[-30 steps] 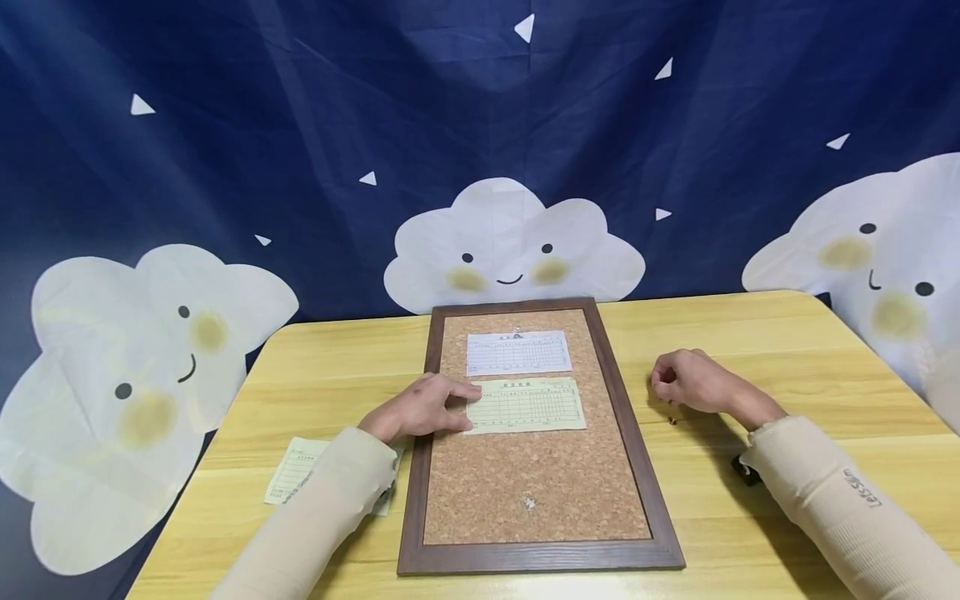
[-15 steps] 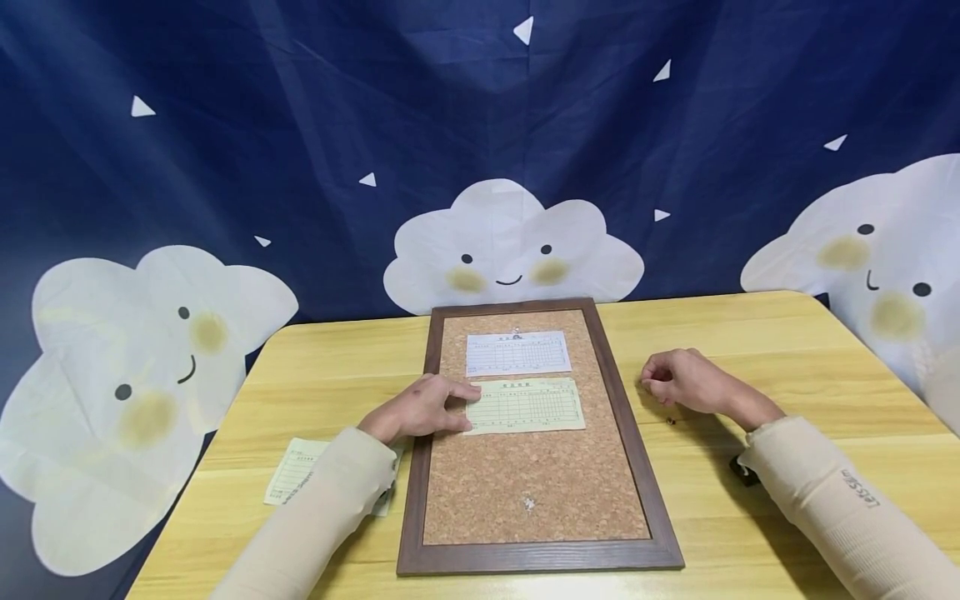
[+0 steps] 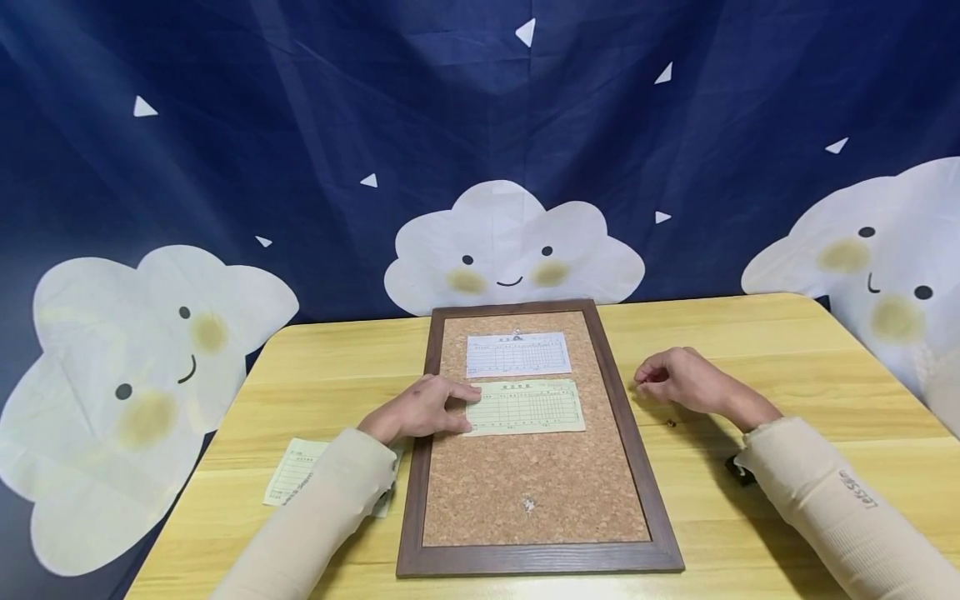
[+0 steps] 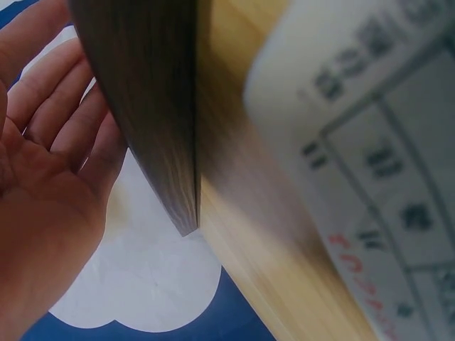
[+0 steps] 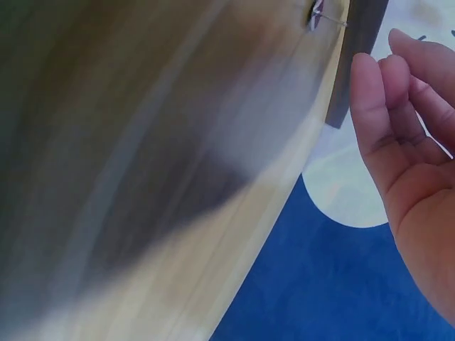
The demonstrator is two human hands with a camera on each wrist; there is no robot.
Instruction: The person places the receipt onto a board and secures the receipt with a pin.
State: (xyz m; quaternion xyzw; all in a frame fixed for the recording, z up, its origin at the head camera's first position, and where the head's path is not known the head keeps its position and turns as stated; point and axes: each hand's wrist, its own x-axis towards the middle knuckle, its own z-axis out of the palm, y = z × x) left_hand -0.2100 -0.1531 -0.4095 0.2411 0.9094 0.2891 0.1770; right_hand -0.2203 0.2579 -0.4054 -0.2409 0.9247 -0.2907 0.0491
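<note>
A dark-framed cork board lies on the table. On it, a white printed slip has a pushpin at its top edge. A pale green printed slip lies below it, and my left hand rests thumb and fingertips on its left end. Right of the board, my right hand is above the table with bent fingers, thumb and index close together; whether a small thing is between them is hidden. A small pin lies on the table by that hand; its needle shows in the right wrist view.
More green slips lie left of the board, partly under the left sleeve. A shiny pin or cluster of pins is on the lower cork. A small dark object shows beside the right sleeve. A blue cloud-print curtain hangs behind.
My right hand has moved slightly left toward the board's right edge, leaving the small pin on the table. My left hand has stayed on the green slip.
</note>
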